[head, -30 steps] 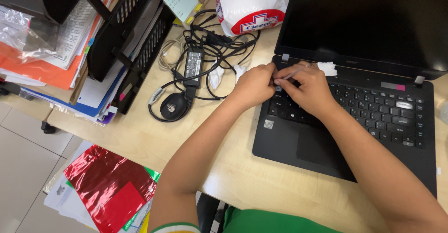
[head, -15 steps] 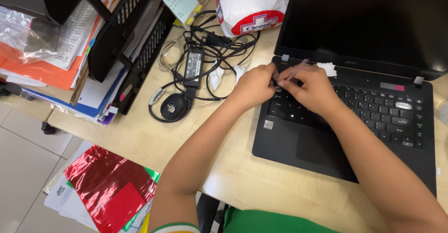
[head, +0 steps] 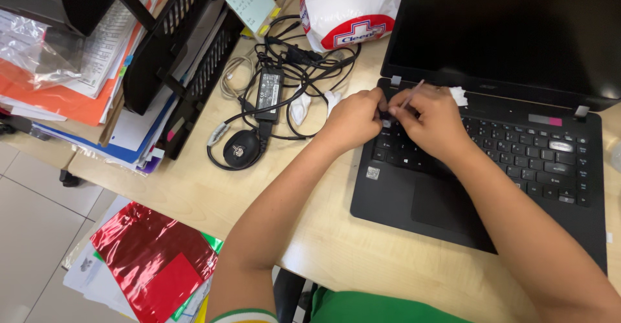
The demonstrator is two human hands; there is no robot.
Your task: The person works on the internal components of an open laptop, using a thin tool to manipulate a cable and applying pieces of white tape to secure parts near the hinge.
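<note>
A black laptop (head: 453,193) lies open on the wooden desk (head: 194,193), its screen dark. My left hand (head: 352,119) rests at the keyboard's top left corner, fingers pinched on something small and dark; what it is cannot be told. My right hand (head: 433,119) is pressed against it and holds a thin stick (head: 411,94) that points up toward the hinge. A small white wad (head: 458,95) lies on the laptop just above the keys, to the right of my right hand.
Left of the laptop lie a tangle of black cables with a power adapter (head: 268,93) and a black mouse (head: 241,148). A white tissue pack (head: 346,12) stands behind. Black paper trays (head: 174,58) full of files fill the left. Red foil sheets (head: 152,258) lie on the floor.
Both hands stay at the keyboard's top left corner. The stick in my right hand has tilted a little; the fingers have shifted slightly.
</note>
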